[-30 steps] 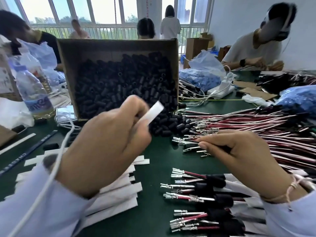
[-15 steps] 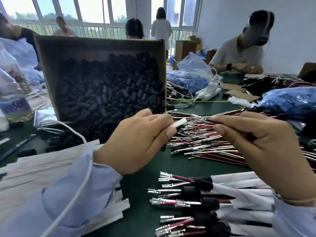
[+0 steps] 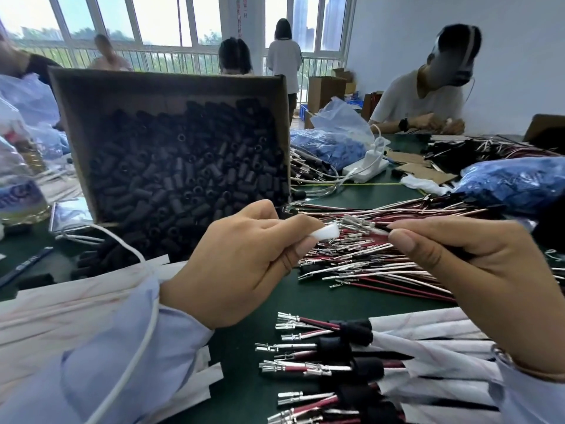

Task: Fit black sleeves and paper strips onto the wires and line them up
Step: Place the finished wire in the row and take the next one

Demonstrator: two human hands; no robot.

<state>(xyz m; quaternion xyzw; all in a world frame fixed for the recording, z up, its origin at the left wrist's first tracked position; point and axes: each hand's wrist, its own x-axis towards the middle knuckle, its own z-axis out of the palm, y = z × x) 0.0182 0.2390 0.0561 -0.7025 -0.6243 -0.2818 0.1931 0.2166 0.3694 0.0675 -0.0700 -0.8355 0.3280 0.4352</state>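
The paper strip (image 3: 328, 232) sits pinched between the thumb and forefinger of the left hand (image 3: 241, 261), its short white end sticking out to the right. Just beside that end are the metal tips of a few wires (image 3: 360, 224), which the right hand (image 3: 458, 264) grips between thumb and fingers. A second ago the left hand held the strip higher, up in front of the box, while the right hand was low near the table with its wires, well apart from it. Now both hands are raised and close together, and the strip's end almost meets the metal tips; I cannot tell whether they touch.

Under the hands lies a loose pile of wires (image 3: 367, 267) on the green table (image 3: 275, 304). Nearer the person, finished wires (image 3: 336, 347) with black sleeves and paper wraps lie in a row. A stack of spare strips (image 3: 76, 301) lies at the left, and the cardboard box (image 3: 171, 87) of black sleeves (image 3: 183, 166) stands tilted behind the left hand.
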